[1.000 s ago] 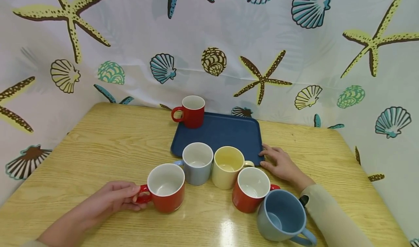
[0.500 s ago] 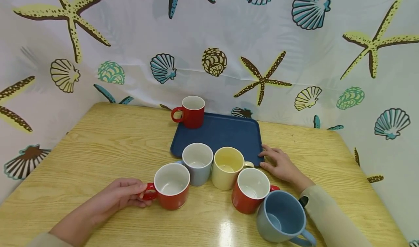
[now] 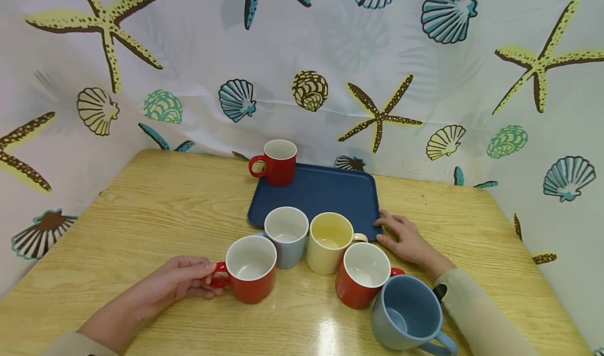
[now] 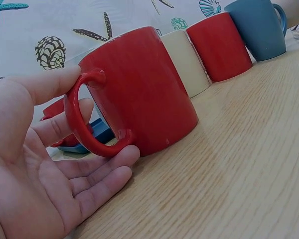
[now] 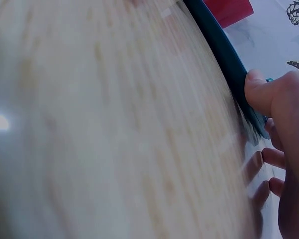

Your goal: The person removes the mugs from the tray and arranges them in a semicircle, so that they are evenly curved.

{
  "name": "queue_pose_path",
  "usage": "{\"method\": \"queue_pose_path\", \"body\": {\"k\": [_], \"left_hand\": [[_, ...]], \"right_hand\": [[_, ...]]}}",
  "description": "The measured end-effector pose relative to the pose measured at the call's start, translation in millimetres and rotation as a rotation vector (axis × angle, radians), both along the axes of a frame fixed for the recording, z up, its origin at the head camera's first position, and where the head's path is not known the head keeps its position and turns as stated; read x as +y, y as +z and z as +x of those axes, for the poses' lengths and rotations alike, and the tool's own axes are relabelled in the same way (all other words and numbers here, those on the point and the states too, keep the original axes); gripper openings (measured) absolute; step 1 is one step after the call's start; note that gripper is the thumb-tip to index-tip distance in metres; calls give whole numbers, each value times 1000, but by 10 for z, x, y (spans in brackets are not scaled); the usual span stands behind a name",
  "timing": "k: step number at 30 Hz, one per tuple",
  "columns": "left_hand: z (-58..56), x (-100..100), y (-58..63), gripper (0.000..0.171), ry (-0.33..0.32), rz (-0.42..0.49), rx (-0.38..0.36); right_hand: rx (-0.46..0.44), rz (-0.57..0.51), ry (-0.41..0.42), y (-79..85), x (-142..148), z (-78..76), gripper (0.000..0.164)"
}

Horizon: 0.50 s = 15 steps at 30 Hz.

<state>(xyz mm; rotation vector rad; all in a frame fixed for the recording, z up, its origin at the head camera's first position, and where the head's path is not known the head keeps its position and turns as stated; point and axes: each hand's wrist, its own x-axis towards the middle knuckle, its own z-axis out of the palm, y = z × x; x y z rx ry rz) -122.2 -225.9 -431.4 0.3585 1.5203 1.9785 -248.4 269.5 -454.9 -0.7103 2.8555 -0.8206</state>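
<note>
My left hand [image 3: 174, 282] pinches the handle [image 4: 77, 117] of a red mug [image 3: 252, 289] with a white inside, thumb and index finger at the handle's top. The other fingers lie under the handle, close to the table. This mug stands upright at the left end of a curved row, overlapping the light blue mug [image 3: 290, 254] in the head view. On the dark blue tray's [image 3: 330, 188] near right corner rests my right hand [image 3: 407, 239]; its thumb [image 5: 259, 92] touches the tray's rim, and its other fingers are loosely bent beside it.
Along the row stand a yellow mug [image 3: 325, 256], another red mug [image 3: 350, 288] and a larger blue mug [image 3: 389, 327] near my right sleeve [image 3: 481, 314]. A third red mug [image 3: 282, 173] sits on the tray's far left corner. A patterned cloth [image 3: 198, 46] hangs behind the wooden table [image 3: 165, 209].
My left hand has slid the red mug a little to the right, closer to the light blue mug. The right hand and the other mugs have stayed in place.
</note>
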Motion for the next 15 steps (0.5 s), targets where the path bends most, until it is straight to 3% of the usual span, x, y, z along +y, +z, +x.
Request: {"method": "queue_pose_path", "body": {"k": [8,15], "left_hand": [[-5,34,-7,21,37,-37,-12],[1,64,17,27,84,-122,-33]], "right_hand": [[-4,6,-2,-6,17,-10,36],[-4,-9,3,-20,6,-14,35]]}}
